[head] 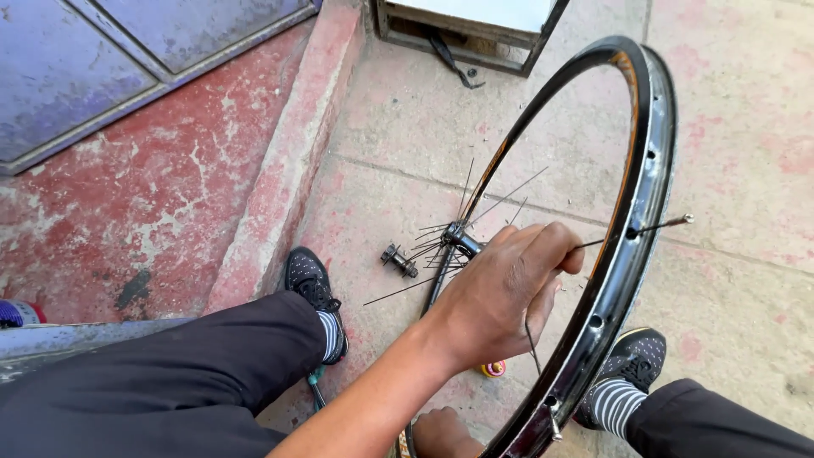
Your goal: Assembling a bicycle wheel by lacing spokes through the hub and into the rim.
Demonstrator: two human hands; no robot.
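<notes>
A black bicycle rim (644,195) stands upright on the pavement between my feet. My left hand (509,293) reaches inside the rim and pinches a thin spoke (657,226) that pokes out through a hole in the rim's right side. A hub (459,238) with several loose spokes fanning out of it hangs inside the rim just left of that hand. My right hand (441,434) is partly out of view at the bottom edge, closed on the rim's lower part.
A small dark hub part (398,259) lies on the concrete slabs beside my left shoe (309,284). A small yellow and red thing (493,368) lies under my left hand. A raised red step (280,178) and a blue metal door (102,59) are on the left, a metal frame (462,42) at the top.
</notes>
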